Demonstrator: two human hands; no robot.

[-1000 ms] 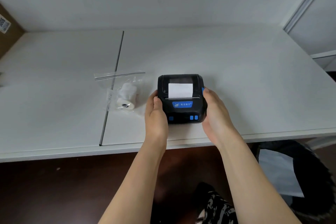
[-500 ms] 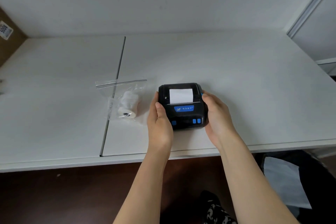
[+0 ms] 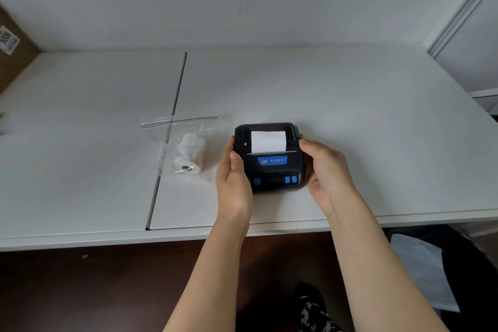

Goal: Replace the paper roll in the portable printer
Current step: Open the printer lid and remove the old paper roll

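While the printer (image 3: 270,157) is sitting closed at the centre of the frame on the white surface (image 3: 377,121), with a tongue of white paper (image 3: 268,141) showing from its slot, the step in hand looks to be opening the lid. The left hand (image 3: 234,180) is bracing the printer's left side, thumb lying along the edge and the other fingers hidden behind the casing, so I cannot tell how they are set. The right hand (image 3: 324,170) is cupping the right side, its fingers (image 3: 307,143) curled together and touching the small blue tab (image 3: 299,138) at the upper right corner, which is probably the lid release. To do this well, the left hand should be pinning the body flat while the right is pressing that tab squarely, so the printer is not skating toward the bagged spare roll (image 3: 188,155) lying just left of it in a clear zip bag (image 3: 177,127). Compared with half a second ago, the right fingertips are sitting higher on the casing, now at the tab, and the printer is lying in much the same spot.
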